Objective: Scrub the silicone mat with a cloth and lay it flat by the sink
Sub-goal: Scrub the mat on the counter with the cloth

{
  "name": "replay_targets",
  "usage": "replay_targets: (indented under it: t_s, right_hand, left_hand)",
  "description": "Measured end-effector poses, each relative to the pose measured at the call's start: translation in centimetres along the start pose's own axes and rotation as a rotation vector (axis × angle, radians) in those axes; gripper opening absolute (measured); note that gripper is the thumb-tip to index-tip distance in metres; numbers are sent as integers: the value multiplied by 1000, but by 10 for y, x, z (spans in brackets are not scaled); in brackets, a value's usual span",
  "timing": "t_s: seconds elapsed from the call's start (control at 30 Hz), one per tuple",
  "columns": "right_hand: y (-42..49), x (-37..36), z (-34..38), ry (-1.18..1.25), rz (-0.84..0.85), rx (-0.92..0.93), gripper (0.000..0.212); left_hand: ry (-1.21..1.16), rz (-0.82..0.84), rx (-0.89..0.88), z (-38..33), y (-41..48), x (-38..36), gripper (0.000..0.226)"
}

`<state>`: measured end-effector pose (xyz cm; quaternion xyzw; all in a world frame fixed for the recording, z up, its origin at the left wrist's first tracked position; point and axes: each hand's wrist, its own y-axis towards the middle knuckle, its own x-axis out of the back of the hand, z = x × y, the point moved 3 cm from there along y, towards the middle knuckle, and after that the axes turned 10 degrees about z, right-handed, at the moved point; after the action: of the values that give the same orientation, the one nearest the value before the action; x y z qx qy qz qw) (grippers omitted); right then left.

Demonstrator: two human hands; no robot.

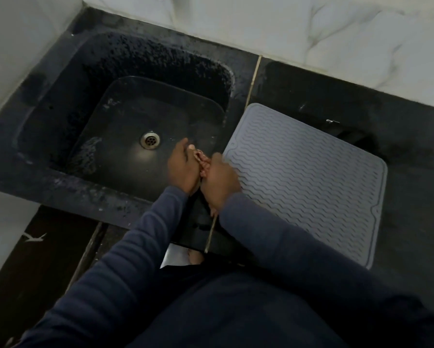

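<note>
A grey silicone mat (309, 179) with wavy ridges lies flat on the black counter just right of the sink (60, 79). My left hand (182, 168) and my right hand (219, 180) are pressed together over the sink's right front corner, both closed around a small pinkish cloth (203, 164). Only a bunched strip of that cloth shows between the palms. My right hand touches or hovers at the mat's near left edge; which one I cannot tell.
The black sink has a metal drain (150, 140) in its floor and a dark textured thing (86, 156) at its left side. White marble wall (311, 28) runs behind the counter (399, 116). Below the counter edge are dark floor (35, 259) and a foot (194, 257).
</note>
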<state>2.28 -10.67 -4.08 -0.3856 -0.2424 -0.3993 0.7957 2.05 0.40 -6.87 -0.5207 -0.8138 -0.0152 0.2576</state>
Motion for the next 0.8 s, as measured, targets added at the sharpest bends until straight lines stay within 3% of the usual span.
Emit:
replay_targets:
  t_s: [0.1,0.2,0.33,0.5,0.6,0.7,0.8]
  right_hand:
    - [8,17,0,226,-29,26,20]
    - [-4,47,-34,428,-167,-13,20]
    - [-32,48,-78,337,-242,-170,24]
    - [-14,17,-42,454,22,45,40]
    - [-22,45,-61,366,-104,-56,31]
    - [-48,71,-114,88,-199,-196,28]
    - [-94,92,-190,-67,-247,-367,36]
  left_hand:
    - [-40,-36,-16,-6,5,8,37]
    - [-48,-55,-58,-14,5,6,36]
    - [-78,-39,-228,-34,-9,-12,31]
    - [-165,53,-260,-52,-8,-46,40]
    - [-187,131,-286,-74,-8,-61,41]
    - [28,289,-384,-76,-10,-86,48]
    - [507,485,-565,-48,-10,-114,71]
